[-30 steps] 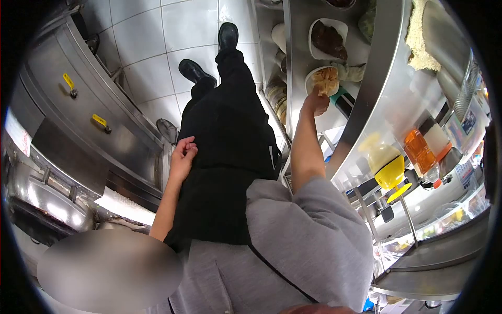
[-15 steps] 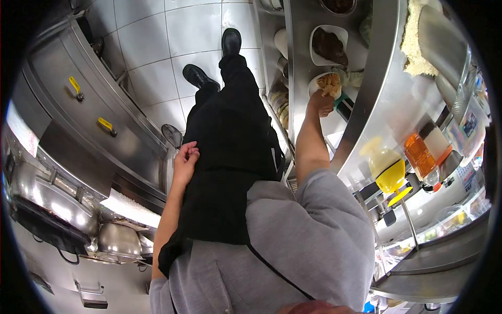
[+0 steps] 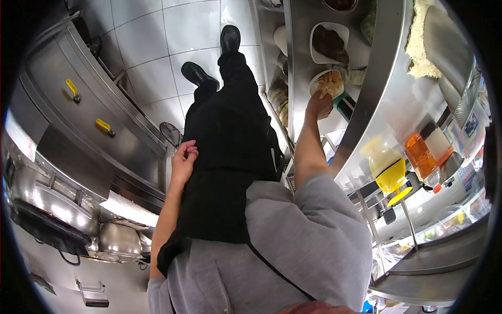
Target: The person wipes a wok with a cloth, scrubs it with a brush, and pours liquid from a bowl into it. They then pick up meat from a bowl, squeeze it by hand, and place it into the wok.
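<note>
On the right, my right hand (image 3: pixel 319 106) reaches to a small white bowl (image 3: pixel 314 87) on a steel shelf (image 3: pixel 308 13). Its fingers are pinched at the near rim, on some pale yellow food pieces; the exact kind of food cannot be made out. More yellowish pieces (image 3: pixel 330 81) lie in the bowl. Just beyond stands a white square dish (image 3: pixel 315 51) with dark brown food (image 3: pixel 329 43). A green and black bottle-like object (image 3: pixel 343 106) lies beside the bowl. My left hand (image 3: pixel 184 161) hangs by my black apron (image 3: pixel 219 199), fingers loosely curled and holding nothing.
Along the right runs a steel counter edge (image 3: pixel 366 99), with a yellow-bottomed container (image 3: pixel 391 178) and an orange bottle (image 3: pixel 422 157) beyond. At left is steel equipment with yellow-handled valves (image 3: pixel 104 125). A round strainer (image 3: pixel 170 134) juts out near my left hand.
My right hand has shifted slightly; the pale food at its fingertips sits lower against the bowl, and more of the bowl's contents shows. My left hand stays almost the same.
</note>
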Action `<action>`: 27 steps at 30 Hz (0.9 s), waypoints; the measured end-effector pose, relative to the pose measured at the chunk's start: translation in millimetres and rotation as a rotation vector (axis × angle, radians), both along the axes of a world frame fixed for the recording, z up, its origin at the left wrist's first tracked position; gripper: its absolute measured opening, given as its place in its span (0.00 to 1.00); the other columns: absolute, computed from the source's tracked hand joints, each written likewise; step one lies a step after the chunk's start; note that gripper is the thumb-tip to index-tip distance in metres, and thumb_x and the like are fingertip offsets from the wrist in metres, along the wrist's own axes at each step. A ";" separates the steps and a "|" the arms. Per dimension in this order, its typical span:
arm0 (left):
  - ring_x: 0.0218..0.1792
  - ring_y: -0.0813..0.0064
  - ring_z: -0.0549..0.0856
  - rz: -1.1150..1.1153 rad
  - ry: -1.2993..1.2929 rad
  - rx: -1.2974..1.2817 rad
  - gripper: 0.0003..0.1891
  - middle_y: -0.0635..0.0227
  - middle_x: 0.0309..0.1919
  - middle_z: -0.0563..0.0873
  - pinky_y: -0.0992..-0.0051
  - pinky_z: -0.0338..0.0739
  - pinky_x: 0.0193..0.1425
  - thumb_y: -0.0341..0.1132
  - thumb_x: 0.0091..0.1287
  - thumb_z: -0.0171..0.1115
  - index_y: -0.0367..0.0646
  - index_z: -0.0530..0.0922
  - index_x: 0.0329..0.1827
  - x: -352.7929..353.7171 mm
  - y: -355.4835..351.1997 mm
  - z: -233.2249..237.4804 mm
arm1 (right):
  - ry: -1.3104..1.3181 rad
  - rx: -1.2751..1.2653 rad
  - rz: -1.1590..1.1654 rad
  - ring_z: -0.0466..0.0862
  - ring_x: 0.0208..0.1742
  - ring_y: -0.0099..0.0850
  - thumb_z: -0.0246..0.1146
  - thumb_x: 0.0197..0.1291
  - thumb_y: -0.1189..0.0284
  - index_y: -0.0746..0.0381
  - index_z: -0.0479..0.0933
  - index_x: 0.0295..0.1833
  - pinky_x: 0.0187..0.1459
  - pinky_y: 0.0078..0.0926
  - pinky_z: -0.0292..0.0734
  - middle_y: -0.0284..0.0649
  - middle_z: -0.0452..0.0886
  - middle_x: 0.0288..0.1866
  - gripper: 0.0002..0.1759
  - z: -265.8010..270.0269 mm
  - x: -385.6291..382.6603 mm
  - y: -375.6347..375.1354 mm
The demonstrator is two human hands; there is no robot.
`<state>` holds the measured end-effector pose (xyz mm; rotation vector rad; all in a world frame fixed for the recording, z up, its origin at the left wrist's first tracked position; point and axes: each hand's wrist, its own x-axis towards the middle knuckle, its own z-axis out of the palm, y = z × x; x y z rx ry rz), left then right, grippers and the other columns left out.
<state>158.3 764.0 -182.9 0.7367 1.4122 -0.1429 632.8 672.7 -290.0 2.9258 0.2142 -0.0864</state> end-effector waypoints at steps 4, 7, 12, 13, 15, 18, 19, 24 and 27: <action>0.47 0.80 0.81 0.039 -0.009 -0.034 0.17 0.69 0.45 0.83 0.79 0.74 0.58 0.24 0.69 0.59 0.38 0.77 0.61 0.0 -0.1 -0.8 | 0.010 -0.007 -0.008 0.82 0.51 0.47 0.67 0.56 0.54 0.62 0.83 0.47 0.49 0.49 0.79 0.48 0.84 0.45 0.23 -0.3 -1.0 2.6; 0.47 0.81 0.80 0.029 -0.004 -0.028 0.17 0.70 0.44 0.83 0.80 0.74 0.58 0.24 0.69 0.59 0.38 0.77 0.61 -3.0 -2.9 -2.1 | -0.136 0.056 0.031 0.85 0.43 0.48 0.66 0.56 0.55 0.62 0.83 0.38 0.43 0.46 0.79 0.49 0.86 0.41 0.20 -10.4 7.2 -1.4; 0.47 0.82 0.80 0.022 -0.001 -0.029 0.18 0.71 0.45 0.83 0.81 0.74 0.56 0.23 0.69 0.59 0.38 0.77 0.61 -3.1 -1.9 -2.9 | -0.123 0.322 -0.073 0.86 0.41 0.47 0.66 0.57 0.58 0.66 0.84 0.42 0.43 0.45 0.80 0.51 0.86 0.40 0.20 -12.9 10.2 -4.3; 0.46 0.82 0.80 0.038 -0.021 -0.020 0.17 0.71 0.44 0.83 0.81 0.75 0.55 0.23 0.69 0.58 0.38 0.77 0.61 -4.0 -4.3 -5.1 | -0.130 0.417 -0.087 0.87 0.40 0.46 0.66 0.57 0.60 0.68 0.84 0.42 0.42 0.45 0.80 0.52 0.87 0.39 0.20 -11.5 8.8 -5.2; 0.44 0.83 0.79 0.073 -0.059 0.005 0.16 0.72 0.43 0.82 0.81 0.75 0.53 0.25 0.70 0.58 0.39 0.77 0.61 -7.4 -9.2 -8.9 | -0.112 0.584 -0.213 0.87 0.37 0.44 0.66 0.57 0.62 0.70 0.84 0.41 0.40 0.43 0.80 0.50 0.87 0.37 0.19 -10.1 4.8 -9.0; 0.39 0.82 0.80 -0.091 -0.069 0.074 0.15 0.74 0.36 0.82 0.79 0.76 0.46 0.29 0.70 0.59 0.38 0.78 0.58 4.4 15.0 7.3 | -0.182 0.936 -0.363 0.84 0.31 0.37 0.67 0.57 0.66 0.71 0.84 0.37 0.37 0.39 0.79 0.45 0.87 0.32 0.15 -11.1 1.3 -9.5; 0.35 0.82 0.80 -0.266 -0.040 0.115 0.14 0.75 0.34 0.82 0.78 0.75 0.41 0.31 0.71 0.58 0.39 0.78 0.57 -10.1 6.4 -4.5 | -0.207 1.006 -0.426 0.84 0.31 0.37 0.67 0.57 0.67 0.71 0.83 0.37 0.37 0.38 0.79 0.44 0.86 0.32 0.15 -11.6 3.9 -7.8; 0.40 0.83 0.81 0.007 -0.167 0.006 0.17 0.73 0.36 0.83 0.81 0.75 0.50 0.28 0.67 0.61 0.36 0.77 0.60 -13.7 2.1 -11.8 | -0.079 1.255 -0.849 0.82 0.31 0.33 0.67 0.57 0.67 0.67 0.82 0.39 0.35 0.35 0.78 0.41 0.84 0.32 0.12 -20.5 1.2 -7.9; 0.41 0.82 0.82 -0.042 -0.154 -0.042 0.19 0.72 0.38 0.84 0.81 0.75 0.50 0.28 0.67 0.62 0.36 0.76 0.61 -10.7 15.8 -3.4 | 0.134 1.391 -1.066 0.81 0.30 0.31 0.66 0.58 0.68 0.65 0.81 0.40 0.35 0.33 0.77 0.39 0.82 0.32 0.11 -22.2 -2.0 -32.4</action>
